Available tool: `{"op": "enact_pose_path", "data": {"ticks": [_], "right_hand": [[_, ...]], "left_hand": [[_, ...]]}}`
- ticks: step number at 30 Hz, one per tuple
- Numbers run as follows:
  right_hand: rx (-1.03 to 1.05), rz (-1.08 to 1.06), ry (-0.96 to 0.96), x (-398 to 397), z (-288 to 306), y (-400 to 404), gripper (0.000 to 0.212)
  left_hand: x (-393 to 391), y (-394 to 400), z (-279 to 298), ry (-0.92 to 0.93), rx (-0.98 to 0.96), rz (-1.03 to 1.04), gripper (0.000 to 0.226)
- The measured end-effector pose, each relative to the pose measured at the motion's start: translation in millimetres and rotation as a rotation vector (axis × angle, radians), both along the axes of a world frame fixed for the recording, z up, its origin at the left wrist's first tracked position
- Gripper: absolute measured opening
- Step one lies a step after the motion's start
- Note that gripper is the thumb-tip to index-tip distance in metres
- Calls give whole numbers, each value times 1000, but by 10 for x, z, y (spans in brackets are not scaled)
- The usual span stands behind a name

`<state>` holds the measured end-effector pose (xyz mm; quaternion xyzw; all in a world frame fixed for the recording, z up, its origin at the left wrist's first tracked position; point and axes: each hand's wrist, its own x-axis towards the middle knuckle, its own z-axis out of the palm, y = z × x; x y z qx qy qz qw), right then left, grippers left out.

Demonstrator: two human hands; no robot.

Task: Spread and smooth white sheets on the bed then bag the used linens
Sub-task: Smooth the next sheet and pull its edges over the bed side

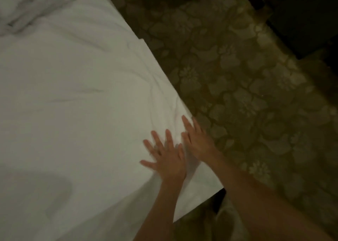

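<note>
Item: white sheet [76, 87], laid over the bed [197, 204]; it fills your view from 12 o'clock round through 9 to 6 o'clock. Creases run near its right edge at about 3 o'clock; deeper folds gather at 11 o'clock.

Item: your left hand [167, 160], at 5 o'clock, palm down on the sheet, fingers [156, 140] straight and spread, gripping nothing.

Item: your right hand [198, 140], just beside the left toward 4 o'clock, flat on the sheet at the bed's edge, fingers straight and close together, holding nothing.

Item: patterned carpet [247, 94], floral, covering the floor from 1 to 5 o'clock.

Item: dark furniture [301, 17] at 2 o'clock; too dim to identify.
</note>
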<state>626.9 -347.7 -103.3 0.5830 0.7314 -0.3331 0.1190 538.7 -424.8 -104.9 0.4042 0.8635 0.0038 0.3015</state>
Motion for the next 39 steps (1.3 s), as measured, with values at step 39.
{"op": "enact_pose_path", "data": {"ticks": [39], "right_hand": [[-918,-353,334,-1143,186,2337,51]], "left_hand": [[529,1481,121,93,285,994,48]]}}
